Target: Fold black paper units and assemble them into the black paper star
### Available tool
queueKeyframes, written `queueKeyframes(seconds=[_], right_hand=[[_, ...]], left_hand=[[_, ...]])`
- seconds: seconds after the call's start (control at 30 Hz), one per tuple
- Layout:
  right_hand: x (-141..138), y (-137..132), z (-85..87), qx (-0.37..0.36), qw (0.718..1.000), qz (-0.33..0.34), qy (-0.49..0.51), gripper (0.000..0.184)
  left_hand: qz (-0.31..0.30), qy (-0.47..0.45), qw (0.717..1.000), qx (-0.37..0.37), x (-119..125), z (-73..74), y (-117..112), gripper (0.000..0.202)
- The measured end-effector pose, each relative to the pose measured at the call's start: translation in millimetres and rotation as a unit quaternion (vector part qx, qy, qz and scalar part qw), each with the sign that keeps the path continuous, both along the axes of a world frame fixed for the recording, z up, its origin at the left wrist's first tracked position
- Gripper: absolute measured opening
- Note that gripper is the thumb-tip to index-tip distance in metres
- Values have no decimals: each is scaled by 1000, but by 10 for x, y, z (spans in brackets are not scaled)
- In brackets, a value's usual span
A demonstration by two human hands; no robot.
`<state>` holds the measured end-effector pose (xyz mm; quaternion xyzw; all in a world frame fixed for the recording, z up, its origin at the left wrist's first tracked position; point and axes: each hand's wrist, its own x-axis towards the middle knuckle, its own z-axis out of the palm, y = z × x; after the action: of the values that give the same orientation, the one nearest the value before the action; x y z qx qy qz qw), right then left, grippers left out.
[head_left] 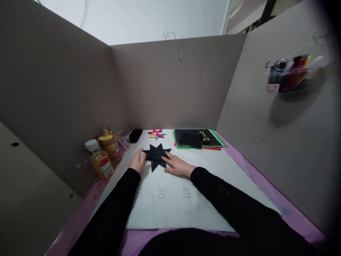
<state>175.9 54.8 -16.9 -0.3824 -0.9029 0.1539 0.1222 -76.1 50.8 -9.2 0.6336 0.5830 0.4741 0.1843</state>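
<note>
A black folded paper star [156, 155] lies on the white mat [173, 199]. My left hand [137, 161] rests at its left side, fingers curled against the star's edge. From the right, my right hand [178, 165] lies flat on the mat with fingers stretched out, its fingertips touching the star's right points. Both arms wear black sleeves.
A small multicoloured paper star [156, 134] sits behind the black one. A stack of coloured sheets [198, 138] with a black sheet on top and a small yellow-black tool lies at the back right. Two bottles [100, 161] stand at the left. Cardboard walls surround the desk; a pouch of tools [289, 74] hangs on the right wall.
</note>
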Motion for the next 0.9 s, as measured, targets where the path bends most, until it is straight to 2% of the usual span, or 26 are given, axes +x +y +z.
queueKeyframes(seconds=[0.1, 0.2, 0.27, 0.33, 0.4, 0.47, 0.53, 0.6, 0.67, 0.73, 0.8, 0.9], right_hand=[[-206, 123, 41, 5, 1000, -9, 3, 72], [-239, 246, 54, 44, 998, -29, 20, 66], [-149, 309, 43, 100, 989, -104, 25, 54], [6, 366, 26, 152, 966, -208, 18, 48], [194, 435, 14, 168, 944, -283, -4, 57], [390, 529, 10, 157, 922, -352, -26, 69], [585, 636, 5, 149, 899, -410, -45, 77], [772, 733, -12, 115, 896, -424, -67, 77], [934, 792, -47, 71, 896, -435, -59, 70], [1049, 795, -93, 83, 903, -417, -55, 60], [1103, 736, -135, 95, 915, -388, -58, 51], [1086, 549, -173, 98, 929, -352, -59, 45]], left_hand=[[70, 4, 998, 3, -72, 2, 17, 42], [87, 2, 996, -9, -104, -31, 32, 42], [85, 12, 996, -13, -86, -50, 38, 42], [86, 39, 995, 14, -43, -50, 35, 40], [78, 73, 991, 75, 11, -28, 18, 36], [53, 95, 985, 134, 67, 3, -18, 32], [22, 121, 979, 161, 126, 28, -77, 27], [-26, 161, 975, 152, 196, 39, -157, 24], [-126, 221, 960, 120, 280, 38, -247, 23], [-207, 275, 935, 87, 370, 32, -330, 22], [-247, 302, 919, 64, 452, 28, -394, 22], [-268, 269, 924, 43, 546, 45, -450, 20]])
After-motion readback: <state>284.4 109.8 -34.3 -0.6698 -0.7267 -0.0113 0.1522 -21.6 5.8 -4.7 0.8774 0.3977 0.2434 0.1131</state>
